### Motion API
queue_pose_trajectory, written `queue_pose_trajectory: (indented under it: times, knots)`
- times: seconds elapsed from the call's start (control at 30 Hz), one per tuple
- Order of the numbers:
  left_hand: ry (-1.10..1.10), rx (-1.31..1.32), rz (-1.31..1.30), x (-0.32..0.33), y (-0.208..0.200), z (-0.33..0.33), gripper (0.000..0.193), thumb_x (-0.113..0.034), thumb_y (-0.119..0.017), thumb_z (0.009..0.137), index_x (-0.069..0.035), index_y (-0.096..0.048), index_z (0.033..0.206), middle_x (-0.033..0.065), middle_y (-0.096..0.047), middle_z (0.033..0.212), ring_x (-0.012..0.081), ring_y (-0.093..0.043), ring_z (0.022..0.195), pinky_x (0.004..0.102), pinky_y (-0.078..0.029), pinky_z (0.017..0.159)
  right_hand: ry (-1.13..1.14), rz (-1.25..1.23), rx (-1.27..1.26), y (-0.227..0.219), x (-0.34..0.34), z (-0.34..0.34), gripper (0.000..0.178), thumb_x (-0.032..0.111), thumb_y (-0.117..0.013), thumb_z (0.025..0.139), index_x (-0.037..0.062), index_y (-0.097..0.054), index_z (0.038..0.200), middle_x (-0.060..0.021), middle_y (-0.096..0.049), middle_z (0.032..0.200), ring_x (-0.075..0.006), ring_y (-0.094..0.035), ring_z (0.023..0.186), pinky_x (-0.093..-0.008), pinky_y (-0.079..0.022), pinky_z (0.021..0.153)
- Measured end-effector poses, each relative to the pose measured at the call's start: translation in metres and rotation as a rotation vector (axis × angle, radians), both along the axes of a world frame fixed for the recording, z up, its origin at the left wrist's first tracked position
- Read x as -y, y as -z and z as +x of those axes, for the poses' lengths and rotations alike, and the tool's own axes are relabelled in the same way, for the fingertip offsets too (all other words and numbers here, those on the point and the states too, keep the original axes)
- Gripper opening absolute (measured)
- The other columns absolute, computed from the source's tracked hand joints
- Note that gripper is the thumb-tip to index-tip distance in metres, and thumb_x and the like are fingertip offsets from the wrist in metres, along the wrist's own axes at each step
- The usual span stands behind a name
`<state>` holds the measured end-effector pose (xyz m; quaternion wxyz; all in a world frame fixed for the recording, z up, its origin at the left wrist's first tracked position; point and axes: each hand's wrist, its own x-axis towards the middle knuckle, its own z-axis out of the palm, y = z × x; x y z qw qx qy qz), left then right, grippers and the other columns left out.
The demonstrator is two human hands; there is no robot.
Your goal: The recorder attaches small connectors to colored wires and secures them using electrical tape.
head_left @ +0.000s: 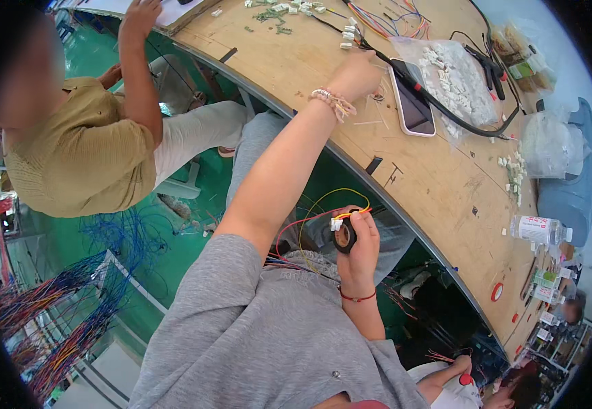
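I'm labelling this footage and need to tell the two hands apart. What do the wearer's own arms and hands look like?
Both hands are bare, without gloves, and the grey top has short sleeves. The left hand has a pale beaded bracelet with pinkish tassels at the wrist. The right hand has a thin red cord at the wrist.

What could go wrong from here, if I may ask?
The yellow wire loops loosely near the table and might snag. The left hand, reaching beside the phone, could nudge it. The right hand holds the black tape roll and white connector together, so either might slip.
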<state>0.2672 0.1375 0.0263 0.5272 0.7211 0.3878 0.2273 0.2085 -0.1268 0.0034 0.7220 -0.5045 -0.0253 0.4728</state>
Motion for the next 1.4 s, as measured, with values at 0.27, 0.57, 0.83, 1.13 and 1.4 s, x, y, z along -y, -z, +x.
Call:
queue_pose_trajectory:
  times: [0.27, 0.57, 0.83, 1.13, 1.4]
  knots:
    - [0.045, 0.042, 0.116, 0.004, 0.007, -0.001, 0.050, -0.012, -0.047, 0.071, -0.005, -0.048, 0.121, 0.0204, -0.060, 0.099, 0.0293, -0.059, 0.091, 0.0337, -0.045, 0.078, -0.013, -0.017, 0.010, -0.001, -0.001, 0.000, 0.015, 0.013, -0.048, 0.086, 0.0001, -0.054, 0.087, -0.0104, -0.059, 0.082, -0.0146, -0.055, 0.072, -0.0246, -0.043, 0.066]
    - [-0.006, 0.036, 0.353, 0.007, 0.007, 0.000, 0.040, -0.012, -0.041, 0.079, -0.007, -0.054, 0.117, 0.0164, -0.060, 0.065, 0.0226, -0.058, 0.056, 0.0317, -0.046, 0.057, -0.026, 0.010, 0.000, -0.002, 0.000, -0.001, 0.015, 0.013, -0.048, 0.086, -0.0001, -0.054, 0.087, -0.0101, -0.059, 0.082, -0.0147, -0.055, 0.072, -0.0246, -0.043, 0.066]
    - [0.027, 0.063, 0.093, 0.006, 0.002, -0.006, 0.057, -0.012, -0.051, 0.066, -0.002, -0.045, 0.122, 0.0223, -0.059, 0.097, 0.0307, -0.059, 0.087, 0.0351, -0.046, 0.076, -0.014, 0.014, -0.022, -0.001, -0.001, -0.002, 0.012, 0.011, -0.049, 0.086, 0.0007, -0.055, 0.086, -0.0076, -0.059, 0.081, -0.0127, -0.055, 0.071, -0.0235, -0.044, 0.064]
    - [-0.022, 0.174, 0.016, 0.000, 0.010, -0.001, 0.055, -0.008, -0.045, 0.073, -0.001, -0.039, 0.127, 0.0111, -0.058, 0.061, 0.0147, -0.054, 0.051, 0.0287, -0.043, 0.050, -0.015, -0.015, -0.013, 0.002, -0.002, 0.001, 0.016, 0.014, -0.047, 0.087, 0.0000, -0.054, 0.087, -0.0108, -0.058, 0.081, -0.0170, -0.055, 0.072, -0.0270, -0.044, 0.066]
    - [0.002, 0.056, 0.058, 0.001, 0.007, -0.002, 0.056, -0.009, -0.044, 0.073, -0.002, -0.039, 0.128, 0.0098, -0.059, 0.059, 0.0150, -0.056, 0.052, 0.0280, -0.044, 0.052, -0.017, -0.026, -0.013, 0.005, -0.003, 0.002, 0.017, 0.014, -0.047, 0.087, -0.0006, -0.054, 0.087, -0.0117, -0.058, 0.081, -0.0177, -0.055, 0.072, -0.0275, -0.045, 0.066]
